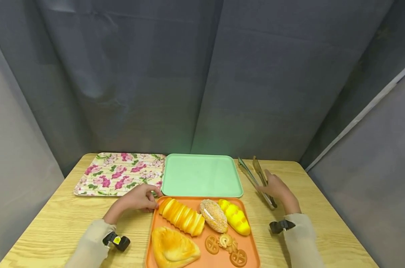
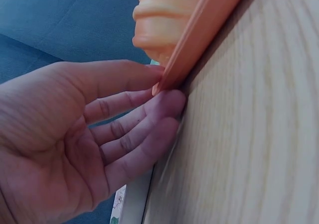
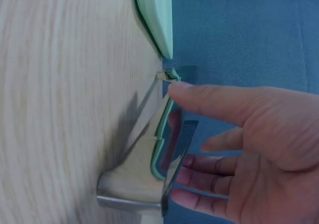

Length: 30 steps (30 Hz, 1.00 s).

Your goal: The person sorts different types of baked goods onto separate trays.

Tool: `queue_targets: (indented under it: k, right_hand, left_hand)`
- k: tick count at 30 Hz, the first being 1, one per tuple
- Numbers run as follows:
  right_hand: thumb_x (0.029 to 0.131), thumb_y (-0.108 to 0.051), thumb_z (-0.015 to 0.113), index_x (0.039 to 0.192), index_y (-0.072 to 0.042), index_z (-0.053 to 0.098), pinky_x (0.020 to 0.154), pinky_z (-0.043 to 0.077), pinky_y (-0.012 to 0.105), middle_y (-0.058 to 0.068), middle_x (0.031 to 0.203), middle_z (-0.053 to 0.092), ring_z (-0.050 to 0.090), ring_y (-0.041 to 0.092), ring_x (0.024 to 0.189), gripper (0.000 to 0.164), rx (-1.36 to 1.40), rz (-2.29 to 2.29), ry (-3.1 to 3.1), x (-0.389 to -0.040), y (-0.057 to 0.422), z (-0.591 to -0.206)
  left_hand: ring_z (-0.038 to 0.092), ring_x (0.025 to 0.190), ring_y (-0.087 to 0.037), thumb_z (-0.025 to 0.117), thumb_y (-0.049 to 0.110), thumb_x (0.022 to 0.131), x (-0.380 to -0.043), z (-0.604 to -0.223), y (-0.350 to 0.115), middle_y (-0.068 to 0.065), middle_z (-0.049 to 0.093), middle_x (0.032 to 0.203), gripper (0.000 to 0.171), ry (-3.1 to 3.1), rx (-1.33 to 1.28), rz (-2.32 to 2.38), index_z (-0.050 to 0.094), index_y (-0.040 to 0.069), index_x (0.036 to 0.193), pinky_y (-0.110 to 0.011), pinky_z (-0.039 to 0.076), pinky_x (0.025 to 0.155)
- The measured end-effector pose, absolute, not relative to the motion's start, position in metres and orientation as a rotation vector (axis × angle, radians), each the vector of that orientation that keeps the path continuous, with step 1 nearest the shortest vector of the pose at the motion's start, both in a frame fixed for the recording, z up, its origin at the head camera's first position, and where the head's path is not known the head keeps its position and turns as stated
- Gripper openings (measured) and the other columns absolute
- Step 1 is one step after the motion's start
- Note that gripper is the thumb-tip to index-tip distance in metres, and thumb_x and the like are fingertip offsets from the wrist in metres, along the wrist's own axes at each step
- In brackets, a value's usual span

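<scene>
My left hand (image 1: 140, 197) pinches the far left corner of the orange tray (image 1: 207, 258). In the left wrist view, the thumb (image 2: 119, 77) lies on the rim and the other fingers curl beneath it. On the tray lie a ridged bread roll (image 1: 181, 216), a folded golden pastry (image 1: 172, 247), a crumb-coated bun (image 1: 214, 216), a yellow braided bread (image 1: 236, 217) and several small cookies (image 1: 225, 241). At the right, my right hand (image 1: 277, 190) holds metal tongs (image 1: 251, 175) across their two arms, thumb on one side and fingers on the other.
A green tray (image 1: 202, 175) stands behind the orange one. Left of it lies a floral tray (image 1: 122, 175). All rest on a wooden table (image 1: 323, 208), with grey curtains (image 1: 139, 74) behind and at both sides.
</scene>
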State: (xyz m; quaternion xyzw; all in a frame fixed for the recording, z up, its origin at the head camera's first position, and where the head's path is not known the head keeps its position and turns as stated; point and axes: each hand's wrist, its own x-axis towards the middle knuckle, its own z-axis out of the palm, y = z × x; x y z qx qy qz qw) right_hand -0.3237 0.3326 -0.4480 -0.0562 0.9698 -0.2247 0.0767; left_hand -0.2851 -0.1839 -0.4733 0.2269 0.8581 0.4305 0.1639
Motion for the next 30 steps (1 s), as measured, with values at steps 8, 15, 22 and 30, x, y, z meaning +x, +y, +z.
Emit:
queue_targets:
  k: [8,15,22,30]
  right_hand:
    - [0.098,-0.025,0.069,0.146,0.021,0.034,0.101,0.048,0.062,0.044,0.143,0.045,0.048,0.058,0.13,0.076,-0.15,-0.737,2.87,-0.323,0.334,-0.453]
    - [0.097,-0.018,0.069,0.138,0.017,0.048,0.092,0.052,0.058,0.038,0.13,0.059,0.06,0.051,0.117,0.057,-0.215,-0.782,2.909,-0.325,0.333,-0.456]
    - [0.102,-0.019,0.061,0.138,0.015,0.048,0.079,0.052,0.05,0.025,0.103,0.068,0.065,0.036,0.093,0.052,-0.249,-0.665,3.035,-0.328,0.338,-0.456]
    - [0.104,-0.021,0.059,0.147,0.014,0.04,0.092,0.049,0.067,0.042,0.138,0.051,0.055,0.057,0.122,0.059,-0.178,-0.547,3.143,-0.327,0.344,-0.452]
  left_hand:
    - [0.068,0.062,-0.018,0.075,0.007,0.089,-0.287,-0.475,-0.185,-0.009,0.073,0.075,0.028,2.419,0.648,1.253,0.069,0.0,0.115,-0.031,0.054,0.055]
    - [0.068,0.061,-0.017,0.074,0.008,0.09,-0.289,-0.478,-0.186,-0.007,0.073,0.074,0.027,2.42,0.658,1.237,0.069,0.001,0.115,-0.03,0.054,0.054]
    - [0.069,0.062,-0.019,0.075,0.008,0.09,-0.287,-0.474,-0.186,-0.008,0.073,0.075,0.027,2.416,0.663,1.242,0.069,0.0,0.115,-0.031,0.054,0.054]
    - [0.067,0.061,-0.019,0.076,0.008,0.089,-0.286,-0.472,-0.184,-0.01,0.073,0.075,0.028,2.416,0.664,1.259,0.069,0.0,0.115,-0.031,0.052,0.053]
